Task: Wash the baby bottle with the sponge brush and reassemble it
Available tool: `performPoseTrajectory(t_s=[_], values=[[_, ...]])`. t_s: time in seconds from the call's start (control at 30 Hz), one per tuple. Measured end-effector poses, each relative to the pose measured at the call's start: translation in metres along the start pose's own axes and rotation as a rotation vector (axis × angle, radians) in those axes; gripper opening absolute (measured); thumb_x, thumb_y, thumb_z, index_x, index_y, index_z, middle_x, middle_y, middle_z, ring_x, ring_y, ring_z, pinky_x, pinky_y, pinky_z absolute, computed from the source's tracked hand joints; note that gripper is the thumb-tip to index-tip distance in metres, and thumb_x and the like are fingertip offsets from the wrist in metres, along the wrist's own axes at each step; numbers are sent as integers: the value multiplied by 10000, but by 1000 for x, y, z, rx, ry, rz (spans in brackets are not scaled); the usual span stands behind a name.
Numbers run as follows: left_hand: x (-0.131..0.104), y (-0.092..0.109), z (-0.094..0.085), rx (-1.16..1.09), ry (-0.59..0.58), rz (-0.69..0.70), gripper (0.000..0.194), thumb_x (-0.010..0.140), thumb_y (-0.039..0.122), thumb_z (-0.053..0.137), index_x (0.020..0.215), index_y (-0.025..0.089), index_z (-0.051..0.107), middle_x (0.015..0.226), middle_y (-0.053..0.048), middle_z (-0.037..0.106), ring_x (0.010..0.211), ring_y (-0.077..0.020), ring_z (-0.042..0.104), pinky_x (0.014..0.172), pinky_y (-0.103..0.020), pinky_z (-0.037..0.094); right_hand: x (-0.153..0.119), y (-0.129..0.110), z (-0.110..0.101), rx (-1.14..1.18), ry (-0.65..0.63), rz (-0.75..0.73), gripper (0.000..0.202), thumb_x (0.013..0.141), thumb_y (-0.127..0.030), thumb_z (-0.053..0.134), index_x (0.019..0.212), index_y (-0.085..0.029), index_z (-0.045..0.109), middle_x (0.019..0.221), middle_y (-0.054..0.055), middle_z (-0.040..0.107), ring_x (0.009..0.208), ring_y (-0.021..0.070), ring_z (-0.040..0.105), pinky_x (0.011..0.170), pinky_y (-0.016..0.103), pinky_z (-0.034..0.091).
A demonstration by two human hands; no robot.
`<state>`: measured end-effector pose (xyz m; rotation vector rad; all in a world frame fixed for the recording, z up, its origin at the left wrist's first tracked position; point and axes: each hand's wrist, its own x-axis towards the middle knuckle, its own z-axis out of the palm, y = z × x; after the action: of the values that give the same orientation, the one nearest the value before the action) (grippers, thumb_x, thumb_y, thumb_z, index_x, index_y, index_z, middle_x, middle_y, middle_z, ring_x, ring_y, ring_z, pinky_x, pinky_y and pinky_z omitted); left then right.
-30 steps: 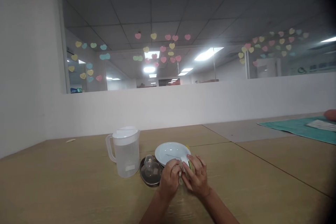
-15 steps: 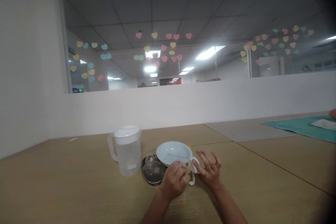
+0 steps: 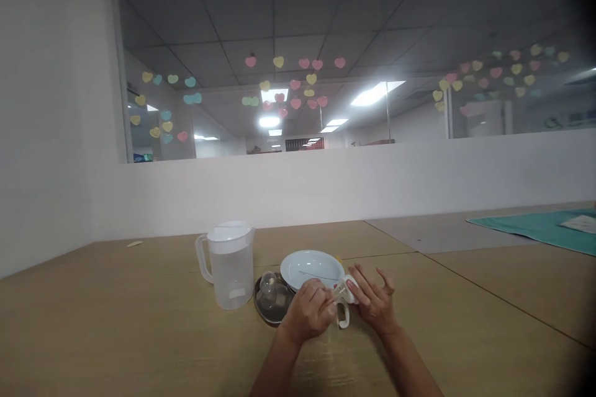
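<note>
My left hand [image 3: 311, 309] is closed, its fingers pinched round the near end of a small clear tube-like piece [image 3: 339, 291]. The fingertips hide that end. My right hand [image 3: 374, 299] grips a rounded white part [image 3: 351, 290] at the other end with thumb and finger, while its other fingers stretch out. Just below the hands, a curved white handle [image 3: 344, 316] shows, seemingly on a clear vessel partly hidden by my left hand. Behind them sits a pale blue-white bowl [image 3: 302, 260], with a thin dark rod or wire across it.
A lidded clear plastic jug [image 3: 233, 276] stands to the left. Beside the bowl, a dark metal tray [image 3: 264, 317] holds clear rounded vessels [image 3: 267, 288]. A teal cloth [image 3: 535, 229] lies at the far right, and a low white wall [image 3: 298, 189] bounds the wooden table.
The view has shifted slightly, so everything sits a little further right. Between my hands, the clear piece shows more plainly and the white part looks turned. Both hands keep their grip.
</note>
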<state>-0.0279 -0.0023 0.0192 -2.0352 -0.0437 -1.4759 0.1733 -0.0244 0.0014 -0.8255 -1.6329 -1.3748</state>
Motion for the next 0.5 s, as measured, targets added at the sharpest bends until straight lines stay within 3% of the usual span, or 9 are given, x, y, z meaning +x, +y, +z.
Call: performPoseTrajectory(t_s=[0.17,0.3,0.43,0.5], values=[[-5,-6,4,30,8,-98,127,834,69,464,840,180,527,736,-15,542,756,-129,530,711,-308,498,11,-8,-1,84,-11,-23,262,836,-315,513,1089,-255,475,1094,71,655,1100,187,557,973,411,348],[-13,-2,9,-84,38,-301,110,851,105,463,927,178,496,860,-47,566,856,-147,545,755,-310,493,15,-16,1,84,17,26,345,813,-313,548,1131,-216,458,1054,101,660,1052,210,584,894,387,421],[-19,3,7,-244,-29,-644,157,875,212,440,1016,160,484,927,-77,571,892,-170,552,773,-319,482,15,-20,2,62,133,296,465,756,-286,624,1167,-200,421,1011,112,651,955,225,610,817,391,457],[-19,5,4,-326,-96,-748,195,881,258,427,1033,161,502,963,-83,574,925,-184,549,806,-335,468,16,-22,1,55,161,431,468,754,-304,623,1163,-185,430,1020,130,636,954,247,595,799,406,454]])
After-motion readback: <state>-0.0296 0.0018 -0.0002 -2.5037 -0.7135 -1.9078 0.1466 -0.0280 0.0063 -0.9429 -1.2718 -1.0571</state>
